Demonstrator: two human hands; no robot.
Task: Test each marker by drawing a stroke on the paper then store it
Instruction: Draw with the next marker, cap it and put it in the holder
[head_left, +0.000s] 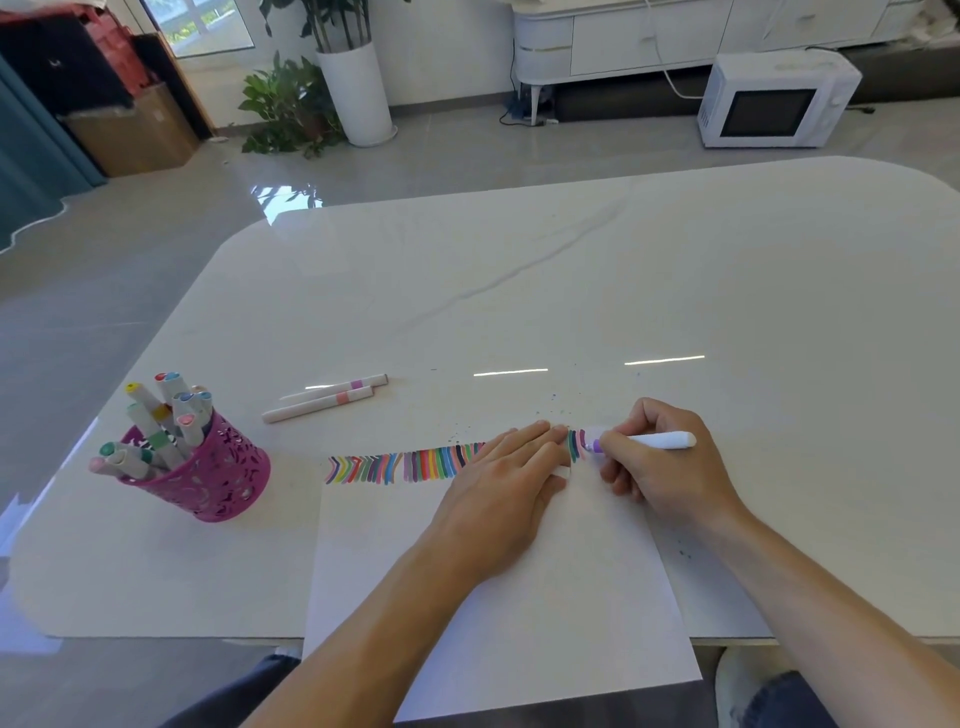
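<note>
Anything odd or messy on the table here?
Yes: small ink specks dot the bare table just beyond the stroke row, and more lie right of the paper. Otherwise tidy.

Right hand (660, 467) with purple marker (649, 441) on paper (467, 597), left hand (498, 483) flat.
</note>
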